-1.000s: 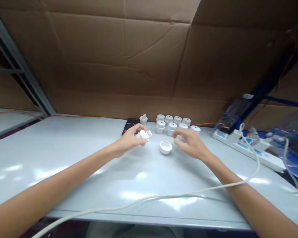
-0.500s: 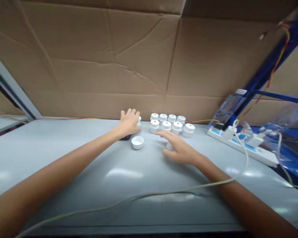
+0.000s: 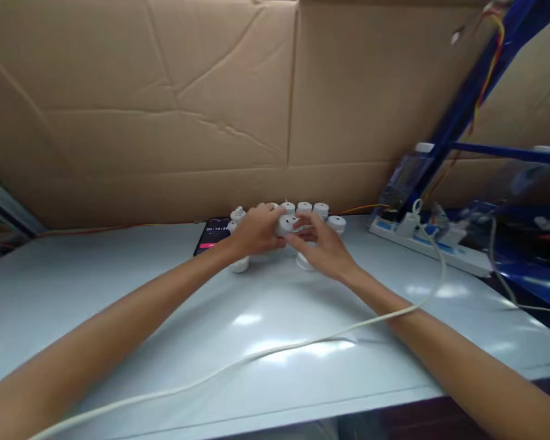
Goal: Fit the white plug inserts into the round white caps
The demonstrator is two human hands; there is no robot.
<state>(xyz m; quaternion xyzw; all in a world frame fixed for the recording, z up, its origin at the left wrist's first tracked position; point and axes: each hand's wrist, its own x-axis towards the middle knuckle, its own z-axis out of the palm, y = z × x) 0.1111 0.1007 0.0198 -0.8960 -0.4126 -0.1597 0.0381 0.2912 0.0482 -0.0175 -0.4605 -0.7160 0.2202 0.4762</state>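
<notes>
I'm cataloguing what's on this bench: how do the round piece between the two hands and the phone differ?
Colour: the round piece is white; the phone is mostly dark, its lit screen showing digits and a pink bar.
Shape: the piece is rounded, the phone flat and rectangular.
Position: the piece is between the left hand and right hand; the phone lies to their left.

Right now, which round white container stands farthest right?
The container just beyond the right hand, nearer than the back row; all others visible are further left.
</notes>
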